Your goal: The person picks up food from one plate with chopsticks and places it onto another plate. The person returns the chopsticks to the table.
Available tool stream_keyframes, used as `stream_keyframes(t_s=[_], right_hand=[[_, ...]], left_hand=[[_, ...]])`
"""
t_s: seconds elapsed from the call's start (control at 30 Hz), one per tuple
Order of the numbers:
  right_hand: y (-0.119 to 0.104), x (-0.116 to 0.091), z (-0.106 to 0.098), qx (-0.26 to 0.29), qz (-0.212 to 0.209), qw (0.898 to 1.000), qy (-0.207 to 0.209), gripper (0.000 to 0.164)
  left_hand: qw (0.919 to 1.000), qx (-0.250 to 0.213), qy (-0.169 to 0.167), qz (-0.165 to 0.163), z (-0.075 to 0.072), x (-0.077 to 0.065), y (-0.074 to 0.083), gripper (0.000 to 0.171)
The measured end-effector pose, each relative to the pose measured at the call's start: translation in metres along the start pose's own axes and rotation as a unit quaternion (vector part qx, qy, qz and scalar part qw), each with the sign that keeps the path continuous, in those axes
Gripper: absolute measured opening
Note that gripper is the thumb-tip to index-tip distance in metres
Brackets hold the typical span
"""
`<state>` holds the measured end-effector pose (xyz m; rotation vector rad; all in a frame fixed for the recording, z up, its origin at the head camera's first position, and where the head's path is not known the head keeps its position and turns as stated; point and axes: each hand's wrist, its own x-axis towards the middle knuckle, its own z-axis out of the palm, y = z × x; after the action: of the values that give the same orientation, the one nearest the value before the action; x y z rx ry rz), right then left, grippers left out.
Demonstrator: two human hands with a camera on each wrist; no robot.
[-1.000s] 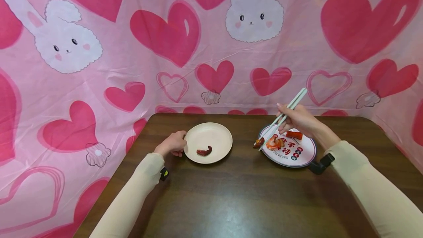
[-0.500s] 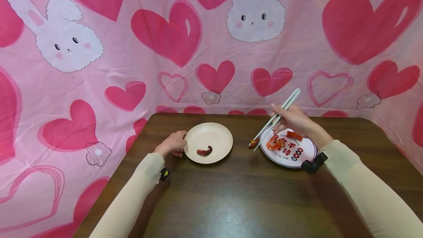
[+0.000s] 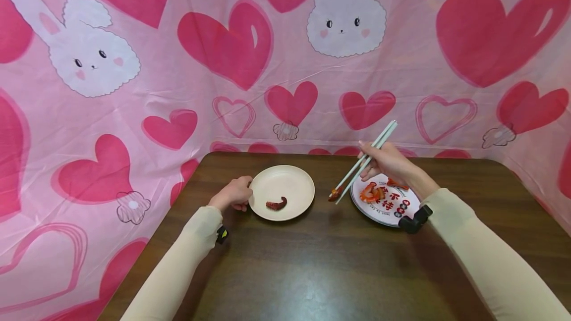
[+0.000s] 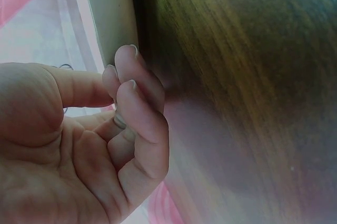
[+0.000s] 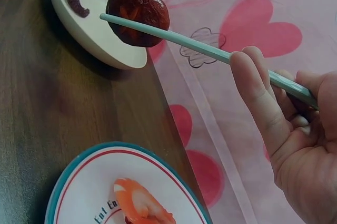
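My left hand (image 3: 232,194) pinches the left rim of a cream plate (image 3: 290,180), thumb and fingers meeting at its edge. On that plate lies a dark red, curled octopus tentacle (image 3: 276,205). In my right hand (image 3: 389,161) is a pair of pale green chopsticks (image 5: 195,46). Their tips hold a round, glossy brown shiitake mushroom (image 5: 139,2) with a star cut in its cap. It hangs over the gap between the two plates. Beneath the right hand, a white plate with red lettering (image 3: 373,211) bears an orange shrimp (image 3: 371,193) and a partly hidden red piece (image 3: 394,184).
Both plates stand toward the back of a dark wooden table (image 3: 285,266). Behind it hangs a pink cloth (image 3: 285,68) printed with hearts and rabbits. Black wrist cameras are strapped to both sleeves; the right one (image 3: 415,219) overlaps the lettered plate's rim in the head view.
My right hand has moved left with the chopsticks and mushroom, from the lettered plate's left edge out over the table. The left hand and cream plate have stayed put.
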<state>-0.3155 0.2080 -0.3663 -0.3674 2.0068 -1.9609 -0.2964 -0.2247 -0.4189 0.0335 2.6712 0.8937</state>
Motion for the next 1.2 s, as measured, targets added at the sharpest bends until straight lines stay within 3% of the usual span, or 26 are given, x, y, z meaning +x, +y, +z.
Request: stream_keyframes(t_s=[0.33, 0.6, 0.83, 1.2], right_hand=[[0.008, 0.008, 0.015, 0.015, -0.005, 1.0, 0.003, 0.043], [0.011, 0.016, 0.023, 0.023, -0.007, 1.0, -0.005, 0.038], [0.013, 0.021, 0.031, 0.025, -0.004, 1.0, -0.004, 0.039], [0.02, 0.031, 0.045, 0.047, -0.024, 0.999, -0.001, 0.037]], left_hand=[[1.0, 0.001, -0.003, -0.002, 0.0, 0.0, 0.0, 0.046], [1.0, -0.004, -0.004, 0.001, 0.0, 0.001, -0.002, 0.047], [1.0, 0.002, -0.001, 0.0, 0.0, 0.002, -0.001, 0.036], [1.0, -0.001, 0.001, 0.003, 0.0, 0.002, -0.001, 0.037]])
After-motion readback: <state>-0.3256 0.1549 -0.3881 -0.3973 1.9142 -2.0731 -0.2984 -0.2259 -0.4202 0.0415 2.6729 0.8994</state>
